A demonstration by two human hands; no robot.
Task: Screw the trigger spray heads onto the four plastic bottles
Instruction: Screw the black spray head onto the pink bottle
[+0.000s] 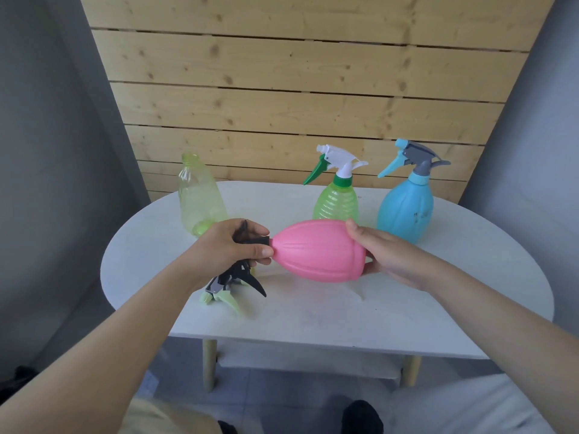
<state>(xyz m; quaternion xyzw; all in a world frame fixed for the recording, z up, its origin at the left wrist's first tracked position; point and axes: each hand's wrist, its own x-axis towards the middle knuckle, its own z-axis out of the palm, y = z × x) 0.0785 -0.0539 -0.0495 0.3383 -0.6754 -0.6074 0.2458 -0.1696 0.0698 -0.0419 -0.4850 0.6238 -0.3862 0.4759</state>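
Note:
A pink bottle (pixel 318 250) lies sideways in the air above the white table (pixel 313 311), neck pointing left. My right hand (pixel 380 250) grips its base. My left hand (pixel 232 245) is closed around a black trigger spray head (pixel 247 274) sitting at the bottle's neck; its lever points down. A light green spray head (pixel 221 299) lies on the table below my left hand. At the back left stands a pale green bottle (pixel 199 195) with an open neck. A green bottle (pixel 336 198) with a white-and-green head and a blue bottle (pixel 405 206) with a grey-blue head stand at the back right.
A wooden slat wall (pixel 297 89) rises right behind the table. Grey walls flank it on both sides. The table has light wooden legs (pixel 209 364) and a lower shelf. My legs and a dark shoe (pixel 362 416) show at the bottom.

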